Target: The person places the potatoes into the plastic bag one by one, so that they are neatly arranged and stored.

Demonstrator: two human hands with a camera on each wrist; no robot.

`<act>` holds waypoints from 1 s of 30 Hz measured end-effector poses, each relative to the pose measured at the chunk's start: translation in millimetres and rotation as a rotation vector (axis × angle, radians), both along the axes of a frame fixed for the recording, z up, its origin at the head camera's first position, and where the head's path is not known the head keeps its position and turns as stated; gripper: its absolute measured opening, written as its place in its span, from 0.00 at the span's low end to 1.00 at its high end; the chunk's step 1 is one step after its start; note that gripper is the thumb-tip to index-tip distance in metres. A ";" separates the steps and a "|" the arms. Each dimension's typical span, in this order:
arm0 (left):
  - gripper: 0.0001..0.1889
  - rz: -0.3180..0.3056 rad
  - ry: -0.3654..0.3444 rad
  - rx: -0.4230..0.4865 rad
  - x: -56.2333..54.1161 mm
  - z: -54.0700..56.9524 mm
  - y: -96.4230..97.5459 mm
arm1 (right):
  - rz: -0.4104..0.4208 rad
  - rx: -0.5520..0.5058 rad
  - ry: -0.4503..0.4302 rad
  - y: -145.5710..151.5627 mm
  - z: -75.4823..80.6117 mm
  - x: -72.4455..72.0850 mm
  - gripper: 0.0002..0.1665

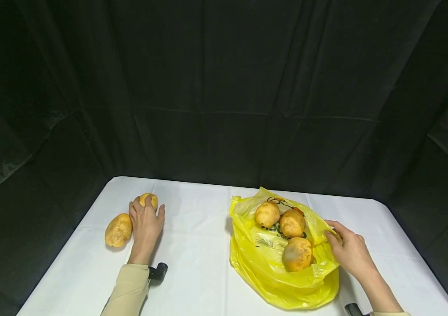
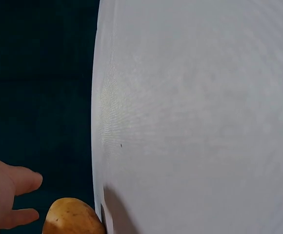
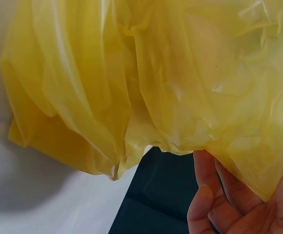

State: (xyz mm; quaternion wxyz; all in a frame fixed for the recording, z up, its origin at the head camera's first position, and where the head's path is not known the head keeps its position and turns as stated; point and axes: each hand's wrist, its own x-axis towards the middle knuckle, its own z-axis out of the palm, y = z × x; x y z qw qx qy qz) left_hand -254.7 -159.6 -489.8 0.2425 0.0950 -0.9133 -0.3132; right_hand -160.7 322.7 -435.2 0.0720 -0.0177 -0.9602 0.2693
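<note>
At nine o'clock on the surface (image 1: 192, 272), one potato (image 1: 118, 231) lies free. At ten, your left hand (image 1: 145, 224) covers a second potato (image 1: 154, 201) with fingers apart, as if to surround it. At three, the yellow bag (image 1: 247, 259) contains three potatoes (image 1: 267, 214); your right hand (image 1: 352, 252) pinches its rim between fingers, probably for a wide mouth.

black drapes (image 1: 224, 87) surround a white table (image 1: 192, 254)

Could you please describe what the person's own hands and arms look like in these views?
The left hand and right hand are ungloved. The left sleeve is plain beige, long, reaching near the wrist; only a sliver of the right sleeve shows, similarly coloured. A small black device with a rounded end sits at the left wrist.
</note>
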 end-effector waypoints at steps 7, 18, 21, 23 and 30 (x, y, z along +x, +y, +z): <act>0.18 0.004 0.040 -0.006 -1.9 0.4 -1.6 | -0.004 0.003 -0.009 0.9 0.9 0.0 0.21; 0.15 0.065 0.046 -0.051 -6.0 4.6 -1.9 | -0.010 0.002 -0.020 1.2 2.6 1.3 0.22; 0.18 0.058 0.041 -0.029 -6.9 4.8 -2.8 | -0.010 0.007 -0.010 1.5 2.1 1.7 0.21; 0.21 0.045 0.019 -0.016 -7.3 4.9 -3.3 | -0.010 0.010 -0.004 1.6 1.9 1.9 0.21; 0.27 0.007 -0.079 -0.011 -5.7 6.3 -3.8 | -0.012 0.004 -0.003 2.4 0.8 2.5 0.21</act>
